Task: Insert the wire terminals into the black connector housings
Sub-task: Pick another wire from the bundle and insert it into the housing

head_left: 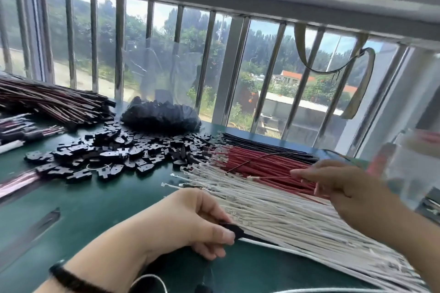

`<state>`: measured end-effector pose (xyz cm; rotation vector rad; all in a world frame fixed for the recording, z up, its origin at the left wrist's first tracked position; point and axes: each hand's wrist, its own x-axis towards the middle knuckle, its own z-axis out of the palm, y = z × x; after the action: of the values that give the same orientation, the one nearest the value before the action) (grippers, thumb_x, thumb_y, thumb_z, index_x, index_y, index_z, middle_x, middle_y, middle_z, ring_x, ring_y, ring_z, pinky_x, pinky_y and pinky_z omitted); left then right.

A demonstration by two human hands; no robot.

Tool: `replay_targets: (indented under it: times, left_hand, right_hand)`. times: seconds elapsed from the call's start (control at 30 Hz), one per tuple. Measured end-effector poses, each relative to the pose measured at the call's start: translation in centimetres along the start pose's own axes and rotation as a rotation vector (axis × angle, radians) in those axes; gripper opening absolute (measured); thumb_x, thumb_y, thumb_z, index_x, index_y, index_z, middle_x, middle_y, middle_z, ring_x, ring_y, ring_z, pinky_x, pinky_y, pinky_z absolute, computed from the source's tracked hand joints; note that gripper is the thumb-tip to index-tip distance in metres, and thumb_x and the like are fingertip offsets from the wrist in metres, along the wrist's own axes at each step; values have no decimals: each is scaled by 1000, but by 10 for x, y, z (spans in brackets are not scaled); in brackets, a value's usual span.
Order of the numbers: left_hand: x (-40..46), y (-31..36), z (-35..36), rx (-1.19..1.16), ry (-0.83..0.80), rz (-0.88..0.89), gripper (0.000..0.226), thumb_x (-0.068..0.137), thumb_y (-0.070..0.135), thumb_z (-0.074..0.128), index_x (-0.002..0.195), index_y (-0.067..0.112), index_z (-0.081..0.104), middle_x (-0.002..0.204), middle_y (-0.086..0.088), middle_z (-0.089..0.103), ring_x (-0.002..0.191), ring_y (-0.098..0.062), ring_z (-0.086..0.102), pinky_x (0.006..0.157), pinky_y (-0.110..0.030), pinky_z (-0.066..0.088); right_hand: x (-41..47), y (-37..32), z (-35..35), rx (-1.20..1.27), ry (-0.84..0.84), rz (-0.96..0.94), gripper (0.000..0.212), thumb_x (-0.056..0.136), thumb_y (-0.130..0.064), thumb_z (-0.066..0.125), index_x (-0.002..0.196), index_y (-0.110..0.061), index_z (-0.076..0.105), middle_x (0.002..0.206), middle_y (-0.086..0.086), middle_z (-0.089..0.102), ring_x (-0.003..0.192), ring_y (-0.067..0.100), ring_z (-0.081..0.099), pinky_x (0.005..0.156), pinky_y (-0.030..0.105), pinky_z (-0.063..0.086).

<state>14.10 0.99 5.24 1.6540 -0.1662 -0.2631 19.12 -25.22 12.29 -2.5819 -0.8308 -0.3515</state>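
Observation:
My left hand (190, 219) grips a black connector housing (232, 228) low in the middle, with a white wire (266, 244) running out of it to the right. My right hand (345, 188) reaches over the fanned wires and pinches a thin red wire (271, 177) that sticks out to the left. White wires (273, 209), red wires (262, 162) and black wires (266, 144) lie side by side, their terminals pointing left. A loose heap of black housings (119, 152) covers the green table (95, 197) left of the wires.
A bundle of finished dark wire assemblies (52, 100) lies at the far left. A black bag (162, 114) of housings sits behind the heap. A clear plastic bag (409, 164) stands at the right. Window bars run along the table's far edge.

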Motion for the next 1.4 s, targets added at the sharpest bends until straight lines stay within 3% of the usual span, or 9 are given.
replay_targets:
  times: [0.07,0.13,0.23,0.33,0.43,0.5,0.73,1.17,1.4]
  left_hand:
    - [-1,0,1,22,-27,11,14,62,10,82,68,17,72,70,-13,72,64,-21,71,58,-27,58]
    - [0,0,1,53,-48,9,15,56,16,83,65,21,71,68,-13,72,65,-21,71,59,-26,57]
    - [4,0,-1,89,-74,-2,20,49,22,84,65,24,72,67,-14,72,61,-20,70,55,-23,55]
    - [5,2,1,112,-69,2,23,47,22,85,67,22,72,66,-18,71,54,-19,68,51,-22,52]
    - [7,5,3,112,-20,15,23,45,20,84,64,20,72,62,-23,69,52,-25,67,49,-26,54]
    - [6,6,5,106,-8,26,20,48,16,83,64,17,72,61,-23,68,48,-25,65,47,-26,53]
    - [2,9,12,90,42,91,17,54,8,83,61,17,71,55,-21,64,42,-22,60,43,-25,51]
    - [3,5,8,65,13,122,34,43,30,83,71,16,73,56,-20,65,44,-23,59,45,-25,51]
    - [1,5,10,13,-17,156,32,45,30,84,71,14,73,58,-18,67,43,-19,60,44,-23,49]
  right_hand:
    - [-10,4,18,60,78,-2,59,87,-1,54,101,-58,61,95,-25,56,90,1,53,76,17,39]
    - [-14,-1,28,65,107,-12,20,80,-44,62,91,-59,65,90,-20,58,86,4,54,76,25,40]
    - [-17,-6,30,49,126,-56,37,66,-79,48,78,-50,67,80,-21,60,75,5,58,62,20,41]
    - [-19,-13,28,121,63,-118,15,82,-51,61,97,-48,64,82,-25,59,74,0,59,59,12,43]
    - [-24,-10,33,203,12,-122,53,86,-4,62,106,-53,61,92,-27,62,81,-3,62,69,13,49]
    - [-26,-12,36,255,12,-92,59,84,3,58,102,-52,64,92,-28,65,84,-6,62,72,13,49]
    - [-28,-24,44,283,60,-61,12,70,-50,64,82,-52,67,76,-27,65,69,5,59,64,27,53]
    - [-31,-30,50,289,78,-118,14,75,-33,72,81,-44,66,74,-29,63,74,3,58,62,17,47]
    - [-31,-29,52,269,108,-144,13,74,-47,60,84,-42,66,78,-24,63,76,6,60,61,24,51]
